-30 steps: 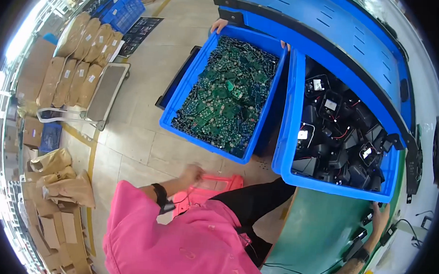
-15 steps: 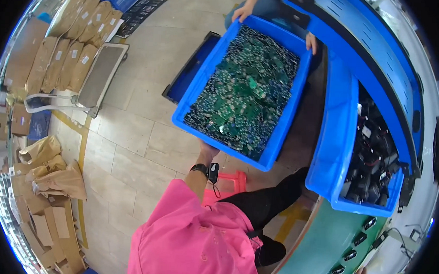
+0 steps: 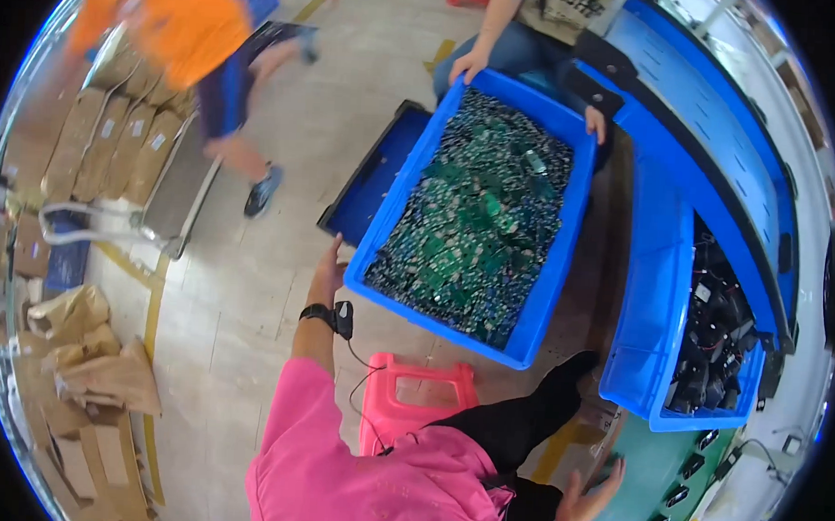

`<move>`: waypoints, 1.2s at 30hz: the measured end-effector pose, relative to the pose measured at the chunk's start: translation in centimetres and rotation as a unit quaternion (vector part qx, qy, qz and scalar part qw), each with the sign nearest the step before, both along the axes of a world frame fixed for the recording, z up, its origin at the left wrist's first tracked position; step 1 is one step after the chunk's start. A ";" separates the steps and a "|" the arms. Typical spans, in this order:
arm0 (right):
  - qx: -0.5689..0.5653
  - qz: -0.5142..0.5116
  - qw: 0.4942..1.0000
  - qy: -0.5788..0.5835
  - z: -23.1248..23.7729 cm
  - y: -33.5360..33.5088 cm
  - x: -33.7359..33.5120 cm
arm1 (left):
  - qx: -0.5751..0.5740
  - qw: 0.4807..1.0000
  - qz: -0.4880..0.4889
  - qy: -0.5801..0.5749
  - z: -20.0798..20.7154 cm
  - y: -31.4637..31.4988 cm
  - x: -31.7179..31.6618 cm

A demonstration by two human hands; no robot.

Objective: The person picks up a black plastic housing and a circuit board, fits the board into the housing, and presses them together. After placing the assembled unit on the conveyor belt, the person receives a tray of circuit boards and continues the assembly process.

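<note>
A large blue plastic bin, heaped with small green circuit boards, sits tilted in front of me. My left hand grips its near left corner, fingers against the outer wall and partly hidden there. A co-worker's hands hold the bin's far rim at both corners. My right hand holds nothing, low at the right by the edge of a green table, its fingers apart.
A pink stool stands before me. Right: another blue bin of black parts. A dark-rimmed blue tray lies behind the boards' bin. Upper left: a person in orange, a trolley and brown paper sacks.
My left hand has shifted from under the bin's near wall to its left corner. My right hand has moved left from the table. A person in orange has entered at upper left.
</note>
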State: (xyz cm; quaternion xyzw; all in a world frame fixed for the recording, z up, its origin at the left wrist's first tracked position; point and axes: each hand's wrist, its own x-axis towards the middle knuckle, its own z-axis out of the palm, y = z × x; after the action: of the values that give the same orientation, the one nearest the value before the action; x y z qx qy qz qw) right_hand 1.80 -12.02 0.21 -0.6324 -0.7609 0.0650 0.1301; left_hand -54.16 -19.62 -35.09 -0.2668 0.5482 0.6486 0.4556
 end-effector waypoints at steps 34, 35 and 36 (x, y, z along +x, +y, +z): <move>0.059 -0.027 0.991 -0.121 -1.2 -1.4 -8.3 | 0.162 0.968 -0.193 -0.016 2.2 0.5 4.0; 0.063 -0.027 0.991 -0.117 -1.4 -1.5 -8.1 | 0.165 0.968 -0.186 -0.020 2.1 0.6 4.6; 0.066 -0.026 0.991 -0.113 -1.7 -1.5 -7.9 | 0.168 0.969 -0.178 -0.022 2.2 -0.2 5.3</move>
State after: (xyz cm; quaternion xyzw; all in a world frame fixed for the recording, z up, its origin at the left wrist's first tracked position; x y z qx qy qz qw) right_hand -6.11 -13.53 -1.45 -0.6455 -0.7564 -0.0607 0.0864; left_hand -48.87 -19.85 -32.87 -0.0985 0.4595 0.6336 0.6146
